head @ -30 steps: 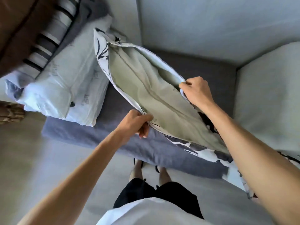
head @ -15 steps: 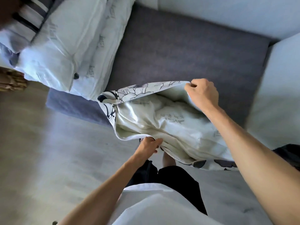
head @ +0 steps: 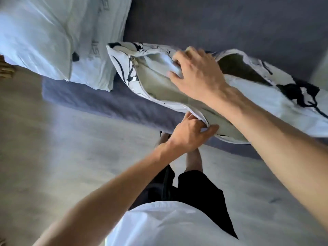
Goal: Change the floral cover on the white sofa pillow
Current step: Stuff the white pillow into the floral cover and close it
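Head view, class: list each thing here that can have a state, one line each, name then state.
floral cover: unzipped, mouth held open, lying on the sofa seat.
white pillow: partly inside the cover.
left hand: pinches the cover's near edge.
right hand: reaches into the opening, touching the pillow.
bare pillows: uncovered, stacked at left.
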